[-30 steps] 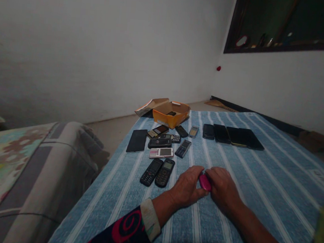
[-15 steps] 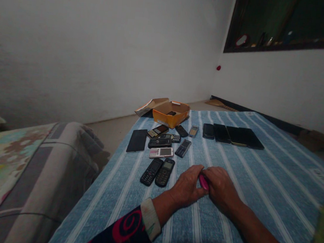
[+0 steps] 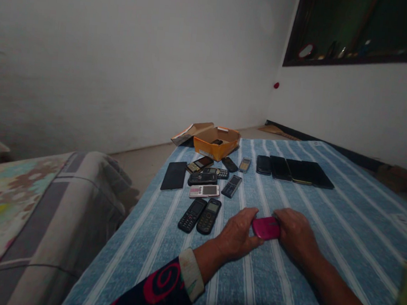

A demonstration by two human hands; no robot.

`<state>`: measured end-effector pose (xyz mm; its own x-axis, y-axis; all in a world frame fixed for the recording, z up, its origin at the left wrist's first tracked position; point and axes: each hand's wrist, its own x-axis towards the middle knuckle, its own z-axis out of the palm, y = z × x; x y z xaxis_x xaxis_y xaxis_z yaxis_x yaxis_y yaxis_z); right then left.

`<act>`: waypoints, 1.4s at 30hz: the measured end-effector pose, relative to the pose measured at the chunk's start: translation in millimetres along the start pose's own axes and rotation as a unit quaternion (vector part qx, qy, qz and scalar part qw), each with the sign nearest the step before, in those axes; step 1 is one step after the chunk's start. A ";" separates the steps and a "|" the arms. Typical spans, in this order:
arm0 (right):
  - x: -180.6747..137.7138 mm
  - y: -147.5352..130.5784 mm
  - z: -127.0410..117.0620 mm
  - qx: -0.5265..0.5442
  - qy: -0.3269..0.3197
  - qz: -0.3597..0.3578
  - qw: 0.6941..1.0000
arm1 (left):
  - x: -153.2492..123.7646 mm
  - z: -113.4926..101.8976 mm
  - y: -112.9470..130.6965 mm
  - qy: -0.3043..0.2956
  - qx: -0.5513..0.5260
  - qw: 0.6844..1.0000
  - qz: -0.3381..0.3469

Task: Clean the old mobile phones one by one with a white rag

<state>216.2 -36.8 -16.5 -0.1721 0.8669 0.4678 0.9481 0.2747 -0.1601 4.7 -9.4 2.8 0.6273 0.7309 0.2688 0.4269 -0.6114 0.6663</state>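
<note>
A glossy pink mobile phone point(image 3: 266, 228) lies crosswise between my two hands, just above or on the striped cloth; I cannot tell which. My left hand point(image 3: 239, 234) grips its left end, the thumb at the near side and the fingers at the far side. At the right end, my right hand point(image 3: 294, 231) is closed on it with bent fingers, partly covering that end. Left of my hands, two black keypad phones point(image 3: 208, 216) rest side by side. Beyond them are a white-and-pink phone point(image 3: 204, 191) and a slim dark keypad phone point(image 3: 232, 186).
Several more keypad phones point(image 3: 203, 179) cluster near an open orange box point(image 3: 211, 149) holding a dark phone. A black tablet-like slab point(image 3: 173, 176) lies left, and a row of dark smartphones point(image 3: 294, 171) back right. A greenish item point(image 3: 406, 298) is at the right edge.
My right hand has moved to the right, away from my left. The pink phone has turned and now shows its broad face between them. The view has shifted slightly.
</note>
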 end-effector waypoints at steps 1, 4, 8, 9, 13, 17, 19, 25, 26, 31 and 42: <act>-0.6 -0.1 -1.2 -0.007 -0.006 0.009 1.000 | 0.0 0.0 -0.4 -0.001 0.000 1.000 0.001; -1.9 -4.3 -5.8 -0.039 -0.031 0.039 0.998 | 0.0 0.6 -2.0 0.001 0.004 1.000 0.005; -2.7 -15.2 -11.3 -0.082 -0.054 0.056 0.994 | 0.1 1.5 -3.3 -0.001 0.008 1.000 0.011; -2.8 -18.2 -12.3 -0.094 -0.052 0.053 0.993 | 0.1 1.8 -3.5 -0.001 0.009 1.000 0.011; -3.3 -29.1 -13.5 -0.116 -0.026 0.031 0.992 | -0.3 3.0 -4.2 0.006 0.009 1.000 0.015; -3.6 -34.5 -9.4 -0.064 0.002 -0.013 0.998 | -0.1 1.9 -2.4 0.010 0.006 1.000 0.021; -3.3 -36.0 -6.2 -0.017 0.007 -0.036 0.999 | 0.3 1.0 -0.9 0.008 0.005 1.000 0.014; 0.2 -41.7 0.1 0.108 0.005 -0.095 0.990 | -0.1 4.0 -5.0 0.016 -0.001 1.000 0.018; 0.9 -42.6 0.5 0.120 0.007 -0.100 0.988 | -0.4 4.8 -6.3 0.019 -0.003 1.000 0.021; 2.5 -47.4 1.9 0.168 -0.005 -0.107 0.980 | -0.5 5.3 -6.7 0.027 -0.007 0.999 0.030; 8.1 -52.1 -4.4 0.163 -0.022 -0.107 0.981 | 2.1 -0.7 3.3 0.029 -0.004 0.999 0.025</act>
<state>166.5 -45.9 -0.4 -0.3749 0.7903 0.4846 0.7547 0.5637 -0.3355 6.9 -9.7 6.1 0.6081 0.7168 0.3413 0.3908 -0.6445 0.6573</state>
